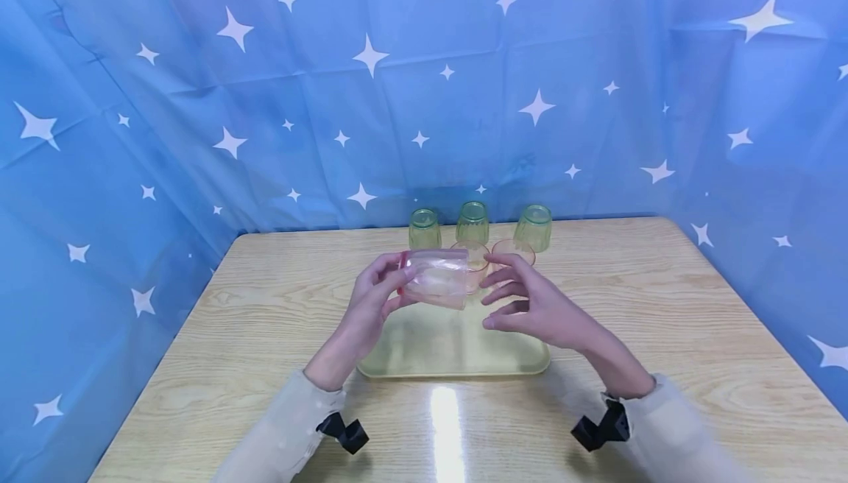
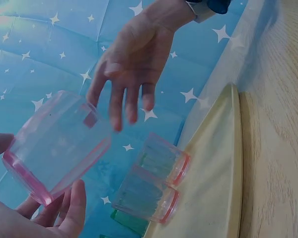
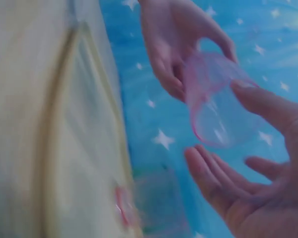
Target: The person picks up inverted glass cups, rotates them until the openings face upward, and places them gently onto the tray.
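A clear pink plastic tumbler lies sideways in the air above the tray, its base toward my left hand. That hand grips it round the base end, thumb on the near side. My right hand is just beyond the tumbler's mouth, fingers spread and loosely bent, holding nothing. In the left wrist view a gap shows between the right hand's fingers and the tumbler. Two more pink tumblers stand on the cream tray, partly hidden by the hands in the head view.
Behind the pink tumblers stand three green tumblers, upside down near the table's back edge. The tray sits on a light wood table. A blue curtain with white stars hangs behind and along the sides.
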### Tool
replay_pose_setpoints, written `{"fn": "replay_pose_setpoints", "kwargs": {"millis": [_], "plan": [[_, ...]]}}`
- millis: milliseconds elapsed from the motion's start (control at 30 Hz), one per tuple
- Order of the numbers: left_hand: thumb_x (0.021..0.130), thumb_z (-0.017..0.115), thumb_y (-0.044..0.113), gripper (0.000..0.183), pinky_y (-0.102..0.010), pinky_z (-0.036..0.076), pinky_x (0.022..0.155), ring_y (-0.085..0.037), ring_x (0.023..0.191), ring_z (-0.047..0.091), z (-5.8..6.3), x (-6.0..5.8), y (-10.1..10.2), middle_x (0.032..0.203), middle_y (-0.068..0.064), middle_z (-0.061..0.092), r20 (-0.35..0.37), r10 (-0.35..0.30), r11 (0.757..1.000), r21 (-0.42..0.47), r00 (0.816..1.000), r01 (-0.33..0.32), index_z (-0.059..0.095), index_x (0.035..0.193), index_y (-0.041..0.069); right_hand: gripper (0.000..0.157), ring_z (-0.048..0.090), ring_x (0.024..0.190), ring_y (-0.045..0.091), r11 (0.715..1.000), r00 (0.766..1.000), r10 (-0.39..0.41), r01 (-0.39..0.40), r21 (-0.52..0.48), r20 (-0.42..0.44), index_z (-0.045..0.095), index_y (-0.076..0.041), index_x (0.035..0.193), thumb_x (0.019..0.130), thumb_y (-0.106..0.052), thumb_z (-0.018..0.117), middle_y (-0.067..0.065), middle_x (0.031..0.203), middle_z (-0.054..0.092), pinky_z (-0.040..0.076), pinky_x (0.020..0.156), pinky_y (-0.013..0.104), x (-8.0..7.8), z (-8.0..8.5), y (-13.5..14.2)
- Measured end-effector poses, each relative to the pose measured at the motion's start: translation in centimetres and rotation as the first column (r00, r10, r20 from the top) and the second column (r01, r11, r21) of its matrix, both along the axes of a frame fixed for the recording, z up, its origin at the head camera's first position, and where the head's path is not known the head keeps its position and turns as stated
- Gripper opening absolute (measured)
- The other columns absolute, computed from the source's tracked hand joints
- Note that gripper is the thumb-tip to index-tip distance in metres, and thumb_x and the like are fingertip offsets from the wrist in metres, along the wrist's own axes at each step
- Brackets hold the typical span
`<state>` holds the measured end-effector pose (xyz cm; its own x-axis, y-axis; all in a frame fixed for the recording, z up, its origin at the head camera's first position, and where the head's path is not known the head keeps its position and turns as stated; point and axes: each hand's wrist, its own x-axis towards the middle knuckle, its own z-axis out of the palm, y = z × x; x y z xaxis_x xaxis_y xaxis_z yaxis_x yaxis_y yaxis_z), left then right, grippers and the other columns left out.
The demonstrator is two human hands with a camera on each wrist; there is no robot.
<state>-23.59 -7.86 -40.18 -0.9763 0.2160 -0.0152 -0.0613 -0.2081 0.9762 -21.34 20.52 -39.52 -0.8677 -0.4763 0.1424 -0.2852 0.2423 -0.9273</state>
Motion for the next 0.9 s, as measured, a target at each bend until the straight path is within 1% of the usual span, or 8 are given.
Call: {"fn": "replay_pose_setpoints", "kwargs": {"millis": [100,167,300,433,600,733,800,900], "plan": [[0.096,0.068,0.022,0.042,-0.031,0.062,0.091,-0.015,0.096,0.062,0.1,0.1,0.1,0.116,-0.005,0.06,0.0,-0.01,1.0,0.001,1.0,0.01,0.059,0.131,0.003,0.103,0.058,0.127,0.046,0.995,1.0,0.003,-0.002,-0.095,0.013,0.018,-0.01,0.163,0.084,-0.006,0.085,0.026,0.151,0.044,0.062,0.097,0.038,0.2,-0.4,-1.6],[0.096,0.068,0.023,0.04,-0.03,0.062,0.091,-0.014,0.094,0.062,0.1,0.2,0.3,0.115,-0.004,0.059,0.009,-0.019,1.0,0.012,1.0,0.019,0.06,0.128,0.002,0.108,0.058,0.128,0.038,0.99,1.0,0.001,0.002,-0.141,0.023,0.015,-0.011,0.164,0.082,-0.006,0.086,0.027,0.155,0.038,0.061,0.1,0.038,0.3,-0.7,-2.4],[0.096,0.067,0.022,0.038,-0.03,0.062,0.091,-0.014,0.094,0.063,0.0,0.2,0.5,0.115,-0.005,0.06,0.026,-0.037,0.999,0.031,0.999,0.036,0.06,0.126,0.001,0.112,0.06,0.121,0.018,0.972,0.997,-0.009,0.027,-0.232,0.08,0.014,-0.012,0.164,0.08,-0.006,0.087,0.026,0.157,0.034,0.06,0.098,0.028,0.3,-1.2,-3.1],[0.095,0.067,0.02,0.04,-0.03,0.061,0.09,-0.014,0.095,0.063,0.1,0.4,0.7,0.112,-0.004,0.061,0.021,-0.036,0.999,0.025,0.999,0.035,0.059,0.128,-0.001,0.112,0.061,0.12,0.01,0.935,0.987,0.004,0.055,-0.351,0.164,0.012,-0.008,0.164,0.079,0.0,0.086,0.026,0.158,0.031,0.061,0.097,0.031,0.2,-1.8,-3.6],[0.094,0.067,0.018,0.042,-0.031,0.062,0.09,-0.013,0.091,0.061,0.2,0.5,0.8,0.106,-0.003,0.059,0.013,-0.043,0.999,0.01,0.999,0.042,0.058,0.13,-0.002,0.108,0.057,0.132,0.021,0.9,0.977,0.001,0.091,-0.425,0.211,0.016,-0.012,0.164,0.081,0.005,0.082,0.022,0.165,0.028,0.062,0.096,0.04,0.2,-2.7,-4.2],[0.094,0.066,0.018,0.04,-0.03,0.062,0.09,-0.013,0.094,0.06,0.1,0.5,0.8,0.107,-0.003,0.058,0.021,-0.064,0.998,0.013,0.998,0.063,0.057,0.129,-0.001,0.105,0.05,0.139,0.034,0.894,0.98,-0.034,0.117,-0.431,0.196,0.018,-0.015,0.165,0.083,0.003,0.082,0.019,0.168,0.026,0.062,0.096,0.036,0.3,-3.0,-4.5],[0.094,0.066,0.018,0.04,-0.03,0.062,0.09,-0.014,0.095,0.06,0.0,0.5,0.7,0.107,-0.003,0.059,0.021,-0.074,0.997,0.007,0.997,0.074,0.057,0.128,-0.001,0.104,0.05,0.139,0.034,0.892,0.981,-0.043,0.124,-0.434,0.191,0.019,-0.016,0.165,0.084,0.002,0.081,0.018,0.169,0.025,0.062,0.096,0.036,0.4,-3.2,-4.6],[0.095,0.066,0.02,0.041,-0.03,0.062,0.09,-0.015,0.096,0.061,0.0,0.4,0.6,0.108,-0.003,0.059,0.021,-0.088,0.996,-0.003,0.996,0.088,0.056,0.129,-0.001,0.099,0.056,0.135,0.025,0.888,0.983,-0.049,0.124,-0.444,0.177,0.022,-0.015,0.163,0.084,0.002,0.08,0.019,0.167,0.029,0.061,0.096,0.036,0.3,-3.3,-4.6]]}}
